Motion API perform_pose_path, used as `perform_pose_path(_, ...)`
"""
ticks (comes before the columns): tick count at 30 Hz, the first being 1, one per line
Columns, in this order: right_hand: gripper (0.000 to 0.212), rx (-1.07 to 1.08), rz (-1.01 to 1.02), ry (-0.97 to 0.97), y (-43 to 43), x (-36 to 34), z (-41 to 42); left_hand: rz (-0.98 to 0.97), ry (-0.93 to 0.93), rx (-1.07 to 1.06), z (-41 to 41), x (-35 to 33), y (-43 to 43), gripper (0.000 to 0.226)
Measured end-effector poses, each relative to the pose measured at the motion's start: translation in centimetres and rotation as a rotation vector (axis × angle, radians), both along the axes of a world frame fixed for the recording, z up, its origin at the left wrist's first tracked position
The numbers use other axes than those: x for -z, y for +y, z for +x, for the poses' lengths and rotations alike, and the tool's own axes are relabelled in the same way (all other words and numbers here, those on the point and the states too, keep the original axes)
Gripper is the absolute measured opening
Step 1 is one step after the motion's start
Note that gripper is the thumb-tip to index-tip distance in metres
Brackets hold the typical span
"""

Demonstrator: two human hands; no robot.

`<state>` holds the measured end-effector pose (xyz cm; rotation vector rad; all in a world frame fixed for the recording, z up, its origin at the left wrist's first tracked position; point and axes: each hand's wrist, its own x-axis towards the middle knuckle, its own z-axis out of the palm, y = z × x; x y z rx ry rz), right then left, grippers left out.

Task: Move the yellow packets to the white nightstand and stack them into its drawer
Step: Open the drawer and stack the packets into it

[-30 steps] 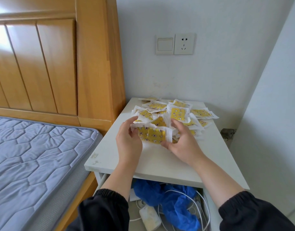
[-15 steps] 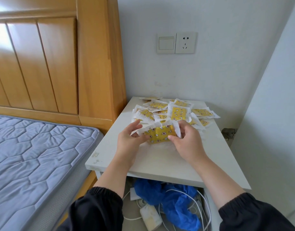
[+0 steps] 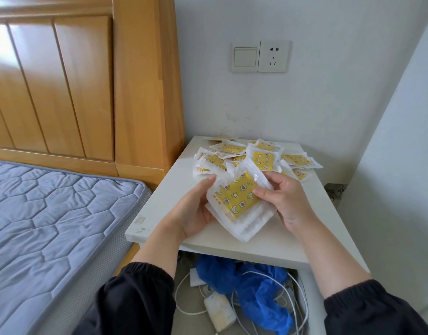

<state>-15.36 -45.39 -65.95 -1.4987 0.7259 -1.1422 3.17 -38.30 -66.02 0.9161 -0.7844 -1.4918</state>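
Note:
A small stack of yellow packets (image 3: 237,198) with white edges is held tilted above the front of the white nightstand (image 3: 159,204). My left hand (image 3: 196,209) cups the stack from below and the left. My right hand (image 3: 284,200) pinches its right edge, thumb on the top packet. A loose pile of several more yellow packets (image 3: 254,157) lies at the back of the nightstand top. Below the top, the drawer (image 3: 313,308) stands pulled out.
The open drawer holds crumpled blue plastic (image 3: 254,286), white cables (image 3: 295,298) and a white charger (image 3: 219,310). A bed with a grey quilted mattress (image 3: 51,213) and wooden headboard (image 3: 82,81) stands to the left. White walls enclose the back and right, with a switch and socket (image 3: 260,56).
Both hands lifted the gathered packets off the nightstand top and drew them toward me; the stack now tilts up, held between both hands.

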Motion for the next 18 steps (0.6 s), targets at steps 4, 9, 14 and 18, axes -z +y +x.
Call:
perform_pose_path(4, 0.032, 0.167, -0.118, 0.082, 0.3, 0.2, 0.2, 0.012, -0.151, 0.095, 0.2, 0.0, -0.2, 0.029)
perform_pose_path(9, 0.035, 0.515, -0.461, 0.217, 0.3, 1.0, 0.8, -0.076, -0.064, -0.142, 0.0, 0.5, -0.7, 0.033)
perform_pose_path(14, 0.037, 0.648, -0.562, 0.557, -1.8, 2.0, 0.9, -0.076, 0.033, -0.440, 0.7, 0.8, -1.0, 0.035)
perform_pose_path(18, 0.044, 0.594, -0.600, 0.946, -3.9, 0.6, 1.0, -0.042, 0.100, -0.495, 0.6, 0.7, -1.4, 0.038)
